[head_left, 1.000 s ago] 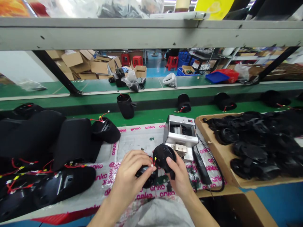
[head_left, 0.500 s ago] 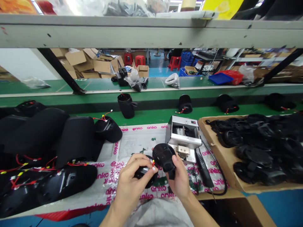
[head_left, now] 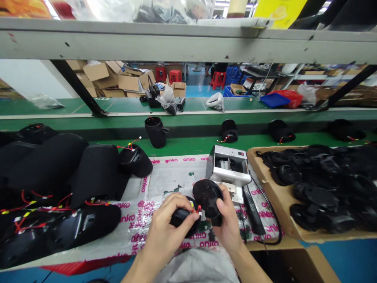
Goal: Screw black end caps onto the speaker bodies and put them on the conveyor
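Over the middle of the mat, my left hand (head_left: 166, 224) is closed, thumb and forefinger pinching a small white-tipped wire connector (head_left: 199, 210) with red wire. The wire runs toward a black cylindrical housing (head_left: 179, 217), largely covered by the same hand; whether its other fingers grip it, I cannot tell. My right hand (head_left: 229, 222) is wrapped round a black round plastic cap (head_left: 206, 193), tilted with its disc face toward me. The connector is close beside the cap's lower edge; whether they touch is unclear.
Black fabric-covered cylinders (head_left: 96, 169) with red and yellow wires crowd the left. Behind my right hand stands a silver machine (head_left: 231, 173), beside a black-handled tool (head_left: 253, 210). A cardboard tray (head_left: 273, 196) of black plastic parts lies right. A shelf beam (head_left: 188, 43) crosses above.
My left hand has carried the connector slightly right, nearer the cap. The cap has shifted a little right and turned, showing more of its disc face.
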A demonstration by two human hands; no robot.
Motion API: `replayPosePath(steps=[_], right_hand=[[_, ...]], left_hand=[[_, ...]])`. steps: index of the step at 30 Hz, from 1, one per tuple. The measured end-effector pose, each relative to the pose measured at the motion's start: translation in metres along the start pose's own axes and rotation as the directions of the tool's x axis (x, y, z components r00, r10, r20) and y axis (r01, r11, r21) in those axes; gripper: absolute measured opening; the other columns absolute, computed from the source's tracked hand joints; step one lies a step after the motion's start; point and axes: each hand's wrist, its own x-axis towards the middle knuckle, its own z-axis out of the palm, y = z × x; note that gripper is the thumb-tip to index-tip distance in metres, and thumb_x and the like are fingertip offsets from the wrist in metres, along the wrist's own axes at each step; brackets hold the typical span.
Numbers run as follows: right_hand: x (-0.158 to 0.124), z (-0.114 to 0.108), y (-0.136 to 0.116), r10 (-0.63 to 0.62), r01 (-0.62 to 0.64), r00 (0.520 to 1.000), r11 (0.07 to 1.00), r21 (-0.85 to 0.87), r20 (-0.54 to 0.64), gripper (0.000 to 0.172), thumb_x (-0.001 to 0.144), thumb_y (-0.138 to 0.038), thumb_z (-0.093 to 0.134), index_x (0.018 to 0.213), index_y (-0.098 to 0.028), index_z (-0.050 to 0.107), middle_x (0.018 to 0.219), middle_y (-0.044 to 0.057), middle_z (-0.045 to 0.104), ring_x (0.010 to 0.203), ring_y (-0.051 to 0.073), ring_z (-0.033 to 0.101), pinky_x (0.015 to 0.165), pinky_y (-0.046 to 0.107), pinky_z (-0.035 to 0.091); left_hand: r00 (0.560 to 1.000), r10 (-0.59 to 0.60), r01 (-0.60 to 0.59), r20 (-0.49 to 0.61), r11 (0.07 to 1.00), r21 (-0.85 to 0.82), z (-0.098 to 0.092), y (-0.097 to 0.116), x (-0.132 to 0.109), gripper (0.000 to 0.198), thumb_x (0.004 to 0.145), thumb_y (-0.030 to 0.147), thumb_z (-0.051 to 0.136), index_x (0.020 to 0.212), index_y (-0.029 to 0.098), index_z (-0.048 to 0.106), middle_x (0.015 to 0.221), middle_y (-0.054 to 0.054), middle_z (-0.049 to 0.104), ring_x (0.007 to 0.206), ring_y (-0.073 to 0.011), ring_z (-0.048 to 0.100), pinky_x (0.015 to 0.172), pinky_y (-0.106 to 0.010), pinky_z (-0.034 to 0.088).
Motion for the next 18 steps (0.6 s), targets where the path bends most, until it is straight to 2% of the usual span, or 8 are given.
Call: replayPosePath(steps=[3, 6, 9, 13, 18], right_hand=[[-0.004, -0.002, -0.022, -0.114, 0.123, 0.986, 0.99, -0.069, 0.118, 0.061, 0.084, -0.063, 0.087, 0.136, -0.034, 0.071, 0.163, 0.008, 0.065, 0.146, 0.04, 0.064, 0.126, 0.057, 0.05], [-0.009, -0.006, -0.039, -0.212, 0.272, 0.94, 0.939, -0.21, 0.268, 0.057, 0.094, -0.062, 0.079, 0.143, -0.034, 0.07, 0.158, 0.011, 0.068, 0.146, 0.04, 0.065, 0.126, 0.058, 0.05], [-0.008, -0.007, -0.049, -0.269, 0.385, 0.9, 0.86, -0.336, 0.342, 0.05, 0.098, -0.06, 0.077, 0.14, -0.034, 0.075, 0.153, 0.012, 0.072, 0.147, 0.039, 0.065, 0.124, 0.057, 0.053], [-0.001, -0.004, -0.054, -0.284, 0.437, 0.869, 0.826, -0.357, 0.406, 0.046, 0.099, -0.056, 0.077, 0.138, -0.032, 0.077, 0.153, 0.012, 0.073, 0.147, 0.038, 0.066, 0.124, 0.057, 0.054], [0.004, -0.009, -0.06, -0.247, 0.47, 0.813, 0.812, -0.346, 0.527, 0.044, 0.1, -0.051, 0.076, 0.142, -0.036, 0.074, 0.156, 0.011, 0.07, 0.15, 0.036, 0.063, 0.126, 0.057, 0.051]], left_hand=[[0.999, 0.029, -0.028, -0.024, 0.999, 0.045, 0.007, -0.001, -0.001, 0.013, 0.1, 0.014, 0.076, 0.099, 0.026, 0.073, 0.095, -0.003, 0.077, 0.093, -0.0219, 0.074, 0.086, -0.034, 0.059], [0.991, 0.136, -0.136, -0.001, 0.987, 0.088, 0.009, -0.001, 0.0, 0.015, 0.103, 0.011, 0.074, 0.103, 0.026, 0.076, 0.095, -0.003, 0.08, 0.094, -0.0232, 0.073, 0.09, -0.039, 0.059], [0.978, 0.208, -0.207, 0.007, 0.972, 0.107, 0.009, -0.001, 0.0, 0.019, 0.103, 0.008, 0.074, 0.106, 0.026, 0.077, 0.094, -0.003, 0.082, 0.093, -0.0241, 0.074, 0.091, -0.042, 0.06], [0.982, 0.187, -0.188, 0.024, 0.976, 0.108, 0.007, 0.001, 0.001, 0.016, 0.103, 0.011, 0.073, 0.106, 0.026, 0.078, 0.094, -0.005, 0.083, 0.093, -0.0254, 0.075, 0.087, -0.042, 0.061], [0.986, 0.164, -0.167, 0.031, 0.982, 0.091, 0.007, 0.002, 0.002, 0.015, 0.104, 0.01, 0.071, 0.104, 0.025, 0.077, 0.095, -0.005, 0.082, 0.093, -0.0245, 0.074, 0.086, -0.04, 0.06]])
